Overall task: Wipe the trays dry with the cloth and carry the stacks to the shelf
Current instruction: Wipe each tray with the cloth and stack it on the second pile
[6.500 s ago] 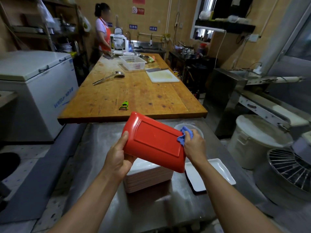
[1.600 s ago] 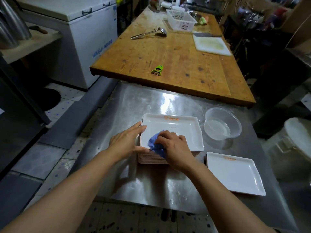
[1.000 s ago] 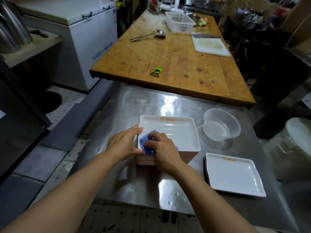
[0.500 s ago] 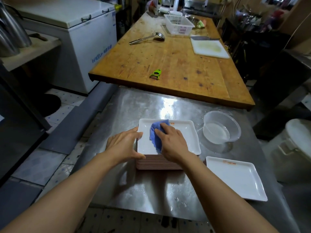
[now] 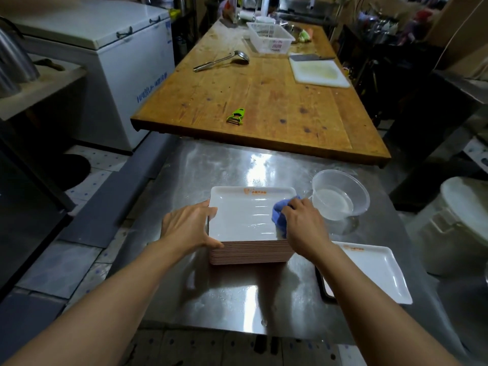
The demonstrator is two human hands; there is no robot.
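A working commercial kitchen — a long wooden prep surface (image 5: pixel 264 101) carries a steel ladle (image 5: pixel 224 60), a white plastic cutting board (image 5: pixel 319 73) and a white slotted basket (image 5: pixel 270 39); left of it stands a white chest freezer (image 5: pixel 105 62).

One stack of trays (image 5: pixel 250 253), one separate tray (image 5: pixel 375 273), one blue cloth (image 5: pixel 280 217), one clear bowl (image 5: pixel 340 198), two hands.
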